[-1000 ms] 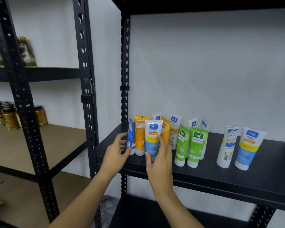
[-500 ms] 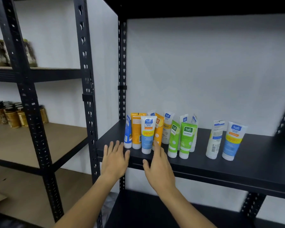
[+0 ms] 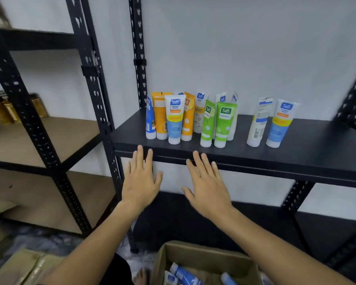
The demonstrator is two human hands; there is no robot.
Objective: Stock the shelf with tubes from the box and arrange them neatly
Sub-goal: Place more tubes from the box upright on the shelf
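Note:
Several tubes stand cap-down on the black shelf (image 3: 296,159). At the left is a tight cluster with a blue-and-white tube (image 3: 174,121) in front and orange tubes (image 3: 160,118) behind. Two green tubes (image 3: 223,124) stand in the middle, and two white-and-blue tubes (image 3: 280,124) stand apart at the right. My left hand (image 3: 141,182) and my right hand (image 3: 208,186) hover flat and empty just below the shelf's front edge, fingers spread. The cardboard box (image 3: 206,257) sits on the floor below, with blue tubes (image 3: 183,274) inside.
A second rack with wooden shelves (image 3: 56,136) stands at the left and holds gold jars (image 3: 4,110). Black perforated uprights (image 3: 97,99) separate the racks. Another carton (image 3: 23,268) lies at the bottom left. A lower black shelf (image 3: 265,227) lies under the stocked one.
Both hands let go of the left cluster of tubes and drew back and down below the shelf edge. The view tipped downward, so the box on the floor came into sight.

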